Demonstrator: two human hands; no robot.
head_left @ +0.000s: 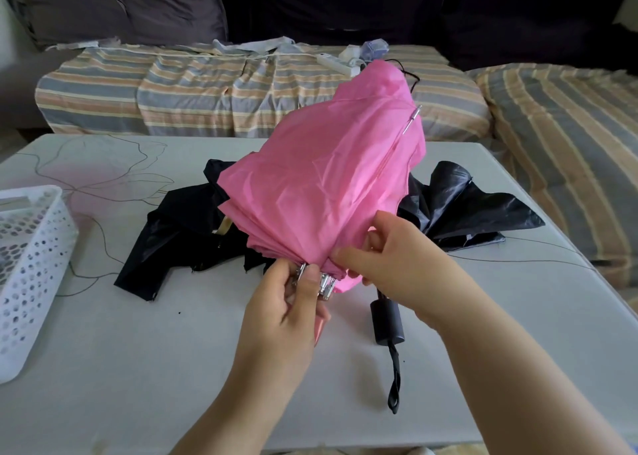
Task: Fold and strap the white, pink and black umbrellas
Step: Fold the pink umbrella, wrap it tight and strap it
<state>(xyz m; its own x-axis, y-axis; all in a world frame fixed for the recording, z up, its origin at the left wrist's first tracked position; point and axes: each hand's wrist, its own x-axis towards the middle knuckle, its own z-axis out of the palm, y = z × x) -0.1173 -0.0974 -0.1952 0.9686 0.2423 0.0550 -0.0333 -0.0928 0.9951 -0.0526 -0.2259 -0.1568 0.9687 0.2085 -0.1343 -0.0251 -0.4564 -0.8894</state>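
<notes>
The pink umbrella [331, 175] is collapsed but loose, held above the table with its tip pointing away from me. My left hand [286, 313] grips the metal rib ends at its near end. My right hand [397, 261] pinches the pink fabric folds just beside them. Under it the black umbrella [459, 209] lies spread loosely on the table, and its black handle [386, 323] with a wrist loop points toward me. I see no white umbrella.
A white perforated basket [31, 264] stands at the table's left edge. The pale table [155, 351] carries a drawn flower pattern. Behind it is a striped couch [193, 88] with a white power strip [338, 63] and dark cushions.
</notes>
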